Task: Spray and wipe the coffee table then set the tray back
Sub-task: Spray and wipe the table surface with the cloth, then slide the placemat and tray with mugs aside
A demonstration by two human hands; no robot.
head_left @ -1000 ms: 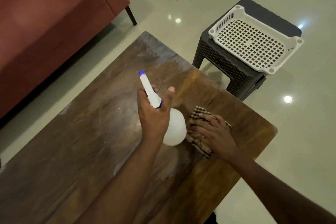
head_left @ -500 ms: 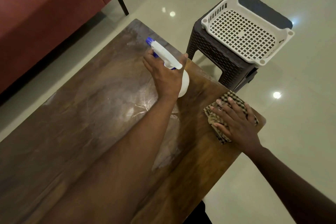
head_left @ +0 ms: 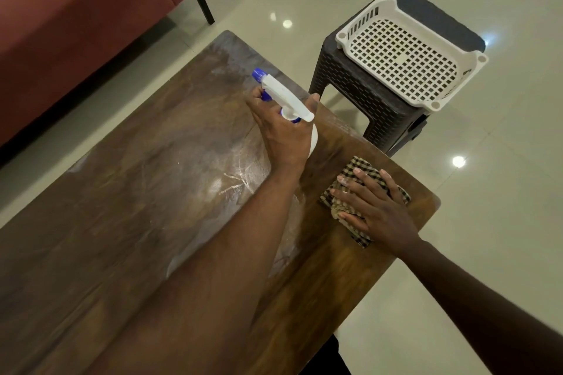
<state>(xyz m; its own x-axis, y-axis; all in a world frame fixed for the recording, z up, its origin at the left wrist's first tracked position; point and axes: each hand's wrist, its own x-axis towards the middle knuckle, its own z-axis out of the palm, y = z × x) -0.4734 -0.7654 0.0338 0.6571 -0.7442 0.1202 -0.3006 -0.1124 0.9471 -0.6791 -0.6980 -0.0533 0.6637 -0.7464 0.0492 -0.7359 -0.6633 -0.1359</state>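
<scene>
My left hand (head_left: 283, 134) grips a white spray bottle (head_left: 285, 96) with a blue nozzle, held over the far end of the dark wooden coffee table (head_left: 122, 207), nozzle pointing toward the far left corner. My right hand (head_left: 376, 207) lies flat, fingers spread, pressing a brown checked cloth (head_left: 358, 170) onto the table near its right edge. Wet streaks shine on the wood between my arms. The white perforated tray (head_left: 408, 61) rests off the table on a dark wicker-pattern stool (head_left: 356, 91).
A red sofa (head_left: 76, 15) with a black leg stands to the left across a strip of glossy pale tiled floor (head_left: 502, 222). The stool stands close to the table's far right edge.
My left hand carried the bottle from mid-table toward the far end. My right hand slid the cloth toward the right edge. In the last half second both hands stayed nearly still.
</scene>
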